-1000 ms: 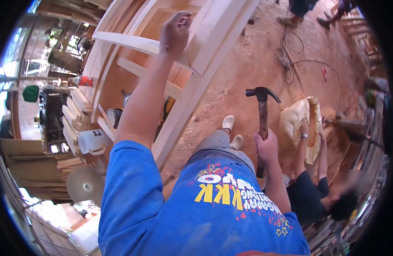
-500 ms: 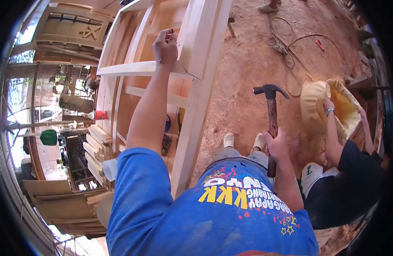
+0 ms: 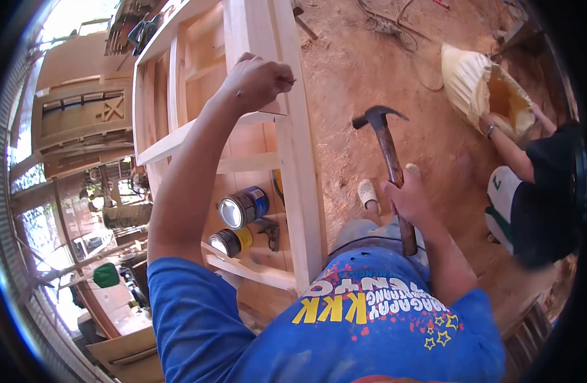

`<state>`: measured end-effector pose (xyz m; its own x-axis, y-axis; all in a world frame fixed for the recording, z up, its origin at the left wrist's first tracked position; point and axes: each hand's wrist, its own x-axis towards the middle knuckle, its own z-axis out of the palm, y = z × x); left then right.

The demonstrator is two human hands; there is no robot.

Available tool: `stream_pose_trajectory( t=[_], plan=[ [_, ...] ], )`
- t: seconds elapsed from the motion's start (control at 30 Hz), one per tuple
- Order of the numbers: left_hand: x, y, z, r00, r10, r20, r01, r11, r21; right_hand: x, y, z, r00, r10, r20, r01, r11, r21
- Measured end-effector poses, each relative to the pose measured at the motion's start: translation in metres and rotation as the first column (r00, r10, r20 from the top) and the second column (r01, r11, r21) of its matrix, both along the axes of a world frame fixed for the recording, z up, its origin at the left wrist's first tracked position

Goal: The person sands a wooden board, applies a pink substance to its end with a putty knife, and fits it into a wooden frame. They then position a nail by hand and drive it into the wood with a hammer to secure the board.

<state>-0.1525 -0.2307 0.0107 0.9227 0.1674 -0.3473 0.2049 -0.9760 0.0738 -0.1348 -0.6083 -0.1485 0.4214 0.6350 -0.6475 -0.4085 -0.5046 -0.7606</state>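
My right hand [image 3: 409, 199] is wrapped round the wooden handle of a claw hammer [image 3: 389, 150]. The hammer stands head up over the dirt floor, its dark metal head pointing away from me. My left hand [image 3: 260, 82] is closed in a pinch above the pale wooden frame [image 3: 300, 159], close to a joint where a crosspiece meets the long side beam. Something tiny may stick out at its fingertips, but I cannot make it out. Within the frame, below the left wrist, are a blue can [image 3: 244, 207] and a yellow-and-black can [image 3: 231, 242].
On the right, a co-worker in a dark shirt [image 3: 552, 191] holds a cream sack [image 3: 466, 83] open. Another hammer [image 3: 304, 24] leans by the frame's far edge. A cord [image 3: 389, 25] lies on the dirt floor. Wooden panels [image 3: 83, 118] stand at left.
My left hand has moved right, toward the side beam, and turned. The hammer has shifted slightly left and tilted. My view has swung, showing the cans; the co-worker and sack appear farther right.
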Motion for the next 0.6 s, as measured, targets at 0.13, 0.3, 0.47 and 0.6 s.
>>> stream_pose_trajectory(
  t=[0.13,0.3,0.47,0.6],
  plan=[
    [0.0,-0.014,-0.008,0.998,0.014,-0.068,-0.009,0.997,0.077,0.001,0.019,0.012,0.99,-0.109,-0.089,0.124,0.975,0.185],
    [0.002,-0.014,-0.022,0.987,-0.002,-0.163,0.033,0.981,0.193,-0.011,0.031,0.003,0.97,-0.142,-0.195,0.199,0.929,0.313],
    [0.003,-0.014,-0.025,0.983,0.012,-0.181,0.031,0.972,0.234,-0.024,0.031,-0.014,0.954,-0.005,-0.299,0.08,0.968,0.238],
    [0.004,-0.017,-0.025,0.981,0.008,-0.191,0.04,0.968,0.249,-0.033,0.035,-0.019,0.922,0.01,-0.388,0.108,0.954,0.28]
  ],
)
